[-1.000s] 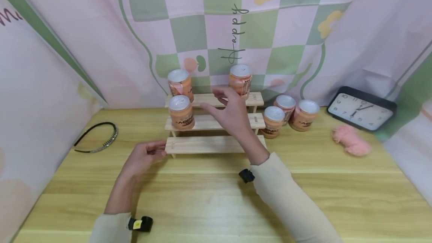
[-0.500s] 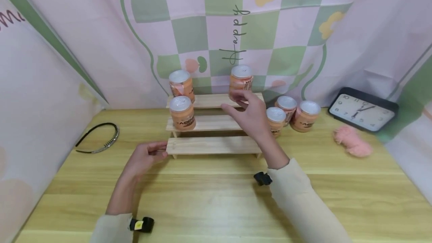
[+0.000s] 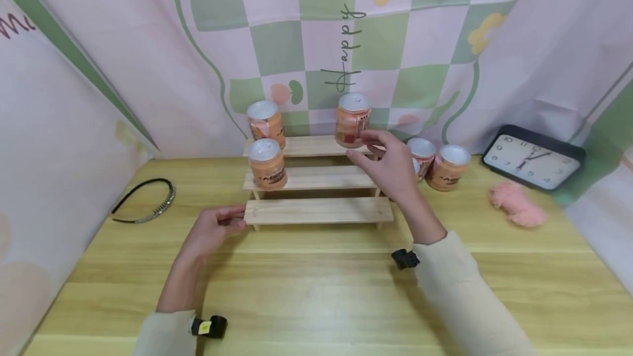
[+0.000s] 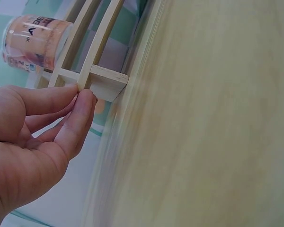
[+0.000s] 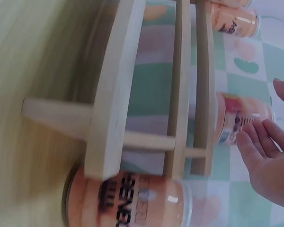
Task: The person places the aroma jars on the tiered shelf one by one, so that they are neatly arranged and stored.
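Note:
A three-tier wooden display stand (image 3: 316, 211) rests on the table. My left hand (image 3: 210, 235) pinches the left end of its lowest board between thumb and fingers, seen closely in the left wrist view. My right hand (image 3: 393, 166), fingers loosely bent and holding nothing, hovers by the right end of the stand. It is nearest to an orange can (image 3: 352, 122) with a silver lid on the top tier. At the left, another orange can (image 3: 264, 120) stands on the top tier, and one more can (image 3: 267, 166) on the middle tier.
Right of the stand, orange cans (image 3: 447, 169) stand on the table, one mostly hidden by my right hand. Farther right are a black-framed clock (image 3: 531, 158) and a fluffy pink bundle (image 3: 516, 204). A black headband (image 3: 148, 202) lies at the left. A patterned curtain (image 3: 277, 48) hangs behind.
My right hand has moved to the right across the stand, past the front of the upper right can. My left hand has stayed at the lowest board's end.

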### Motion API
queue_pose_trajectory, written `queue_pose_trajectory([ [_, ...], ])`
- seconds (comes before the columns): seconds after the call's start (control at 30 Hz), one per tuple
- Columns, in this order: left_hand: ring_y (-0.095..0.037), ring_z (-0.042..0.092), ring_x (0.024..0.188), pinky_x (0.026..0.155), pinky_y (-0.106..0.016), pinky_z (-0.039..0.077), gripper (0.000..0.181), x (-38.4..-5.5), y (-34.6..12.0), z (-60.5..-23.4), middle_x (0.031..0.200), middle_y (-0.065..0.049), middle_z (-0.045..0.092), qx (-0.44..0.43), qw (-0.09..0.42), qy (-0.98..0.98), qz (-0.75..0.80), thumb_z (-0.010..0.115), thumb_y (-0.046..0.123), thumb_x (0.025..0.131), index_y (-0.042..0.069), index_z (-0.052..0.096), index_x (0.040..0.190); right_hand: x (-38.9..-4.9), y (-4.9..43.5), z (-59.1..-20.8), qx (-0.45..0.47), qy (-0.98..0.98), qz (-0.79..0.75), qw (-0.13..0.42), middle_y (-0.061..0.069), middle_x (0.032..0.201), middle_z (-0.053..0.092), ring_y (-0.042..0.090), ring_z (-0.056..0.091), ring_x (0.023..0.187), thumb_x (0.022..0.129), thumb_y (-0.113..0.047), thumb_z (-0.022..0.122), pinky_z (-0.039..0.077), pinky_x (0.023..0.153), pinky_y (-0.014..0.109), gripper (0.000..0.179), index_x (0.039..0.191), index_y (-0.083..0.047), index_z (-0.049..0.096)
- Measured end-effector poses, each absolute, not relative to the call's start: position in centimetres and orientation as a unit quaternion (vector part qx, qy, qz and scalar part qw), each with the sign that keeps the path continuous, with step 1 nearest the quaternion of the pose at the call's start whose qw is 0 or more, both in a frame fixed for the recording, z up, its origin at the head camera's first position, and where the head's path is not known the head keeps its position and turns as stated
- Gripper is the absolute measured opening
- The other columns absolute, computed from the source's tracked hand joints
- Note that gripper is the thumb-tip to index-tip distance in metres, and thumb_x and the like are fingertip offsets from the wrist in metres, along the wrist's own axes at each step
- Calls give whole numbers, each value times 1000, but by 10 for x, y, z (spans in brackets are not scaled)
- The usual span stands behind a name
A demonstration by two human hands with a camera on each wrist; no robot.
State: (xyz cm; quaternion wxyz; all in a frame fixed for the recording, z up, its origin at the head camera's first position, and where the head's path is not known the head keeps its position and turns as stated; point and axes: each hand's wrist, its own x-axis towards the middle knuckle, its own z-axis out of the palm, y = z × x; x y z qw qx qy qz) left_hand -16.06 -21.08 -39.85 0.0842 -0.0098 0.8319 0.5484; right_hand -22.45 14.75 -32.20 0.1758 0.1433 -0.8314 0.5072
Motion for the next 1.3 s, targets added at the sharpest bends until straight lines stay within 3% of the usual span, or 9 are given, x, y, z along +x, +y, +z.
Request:
queue_pose_trajectory([
  [0.37, -29, 63, 105, 85, -37, 53, 39, -161, -211, -400, 123, -20, 68, -10, 79, 830, 552, 66, 0, 96, -5, 61, 135, -225, 180, -326, 94, -861, 483, 129, 20, 134, 61, 38, 58, 124, 93, -32, 77, 46, 102, 52, 57, 135, 2, 59],
  [0.6, -28, 62, 104, 84, -36, 53, 39, -160, -212, -399, 123, -20, 67, -14, 78, 831, 551, 66, -1, 96, -6, 60, 134, -229, 193, -330, 89, -852, 498, 135, 24, 132, 60, 39, 55, 125, 91, -24, 78, 44, 106, 47, 56, 133, 8, 59],
  [0.83, -28, 62, 103, 83, -34, 53, 40, -161, -210, -399, 122, -20, 68, -14, 78, 831, 550, 66, -2, 95, -6, 60, 135, -228, 212, -335, 77, -862, 490, 107, 24, 138, 56, 41, 49, 133, 94, -28, 75, 42, 108, 49, 57, 136, 5, 58],
  [1.3, -27, 62, 103, 82, -34, 53, 40, -162, -211, -400, 123, -20, 67, -16, 80, 831, 550, 67, -1, 95, -6, 60, 135, -231, 233, -349, 87, -888, 436, 113, 28, 131, 60, 45, 58, 121, 93, -28, 76, 45, 103, 54, 57, 133, 9, 58],
])
